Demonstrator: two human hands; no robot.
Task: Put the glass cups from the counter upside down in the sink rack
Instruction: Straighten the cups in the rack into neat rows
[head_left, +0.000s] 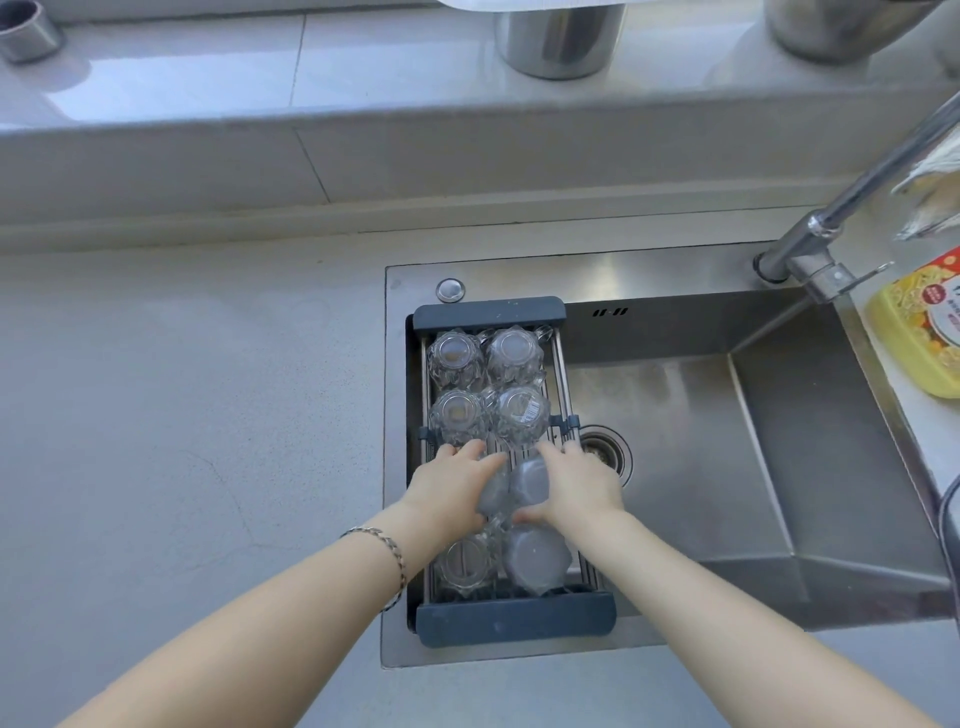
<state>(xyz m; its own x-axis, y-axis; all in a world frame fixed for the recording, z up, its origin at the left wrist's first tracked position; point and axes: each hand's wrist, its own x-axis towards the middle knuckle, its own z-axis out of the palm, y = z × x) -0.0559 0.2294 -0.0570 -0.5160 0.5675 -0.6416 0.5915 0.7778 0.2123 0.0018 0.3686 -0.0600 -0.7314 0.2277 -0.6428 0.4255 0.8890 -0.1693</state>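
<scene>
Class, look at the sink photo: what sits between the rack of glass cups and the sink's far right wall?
In the head view, only bare steel basin floor and the drain, which lies right beside the rack.

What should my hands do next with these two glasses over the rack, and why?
Probably lower both and let go. Your left hand and right hand each hold a glass cup bottom up over the third row of the sink rack. Two rows beyond and one nearer row are already filled with upside-down cups, so that middle row looks like the only gap left.
</scene>
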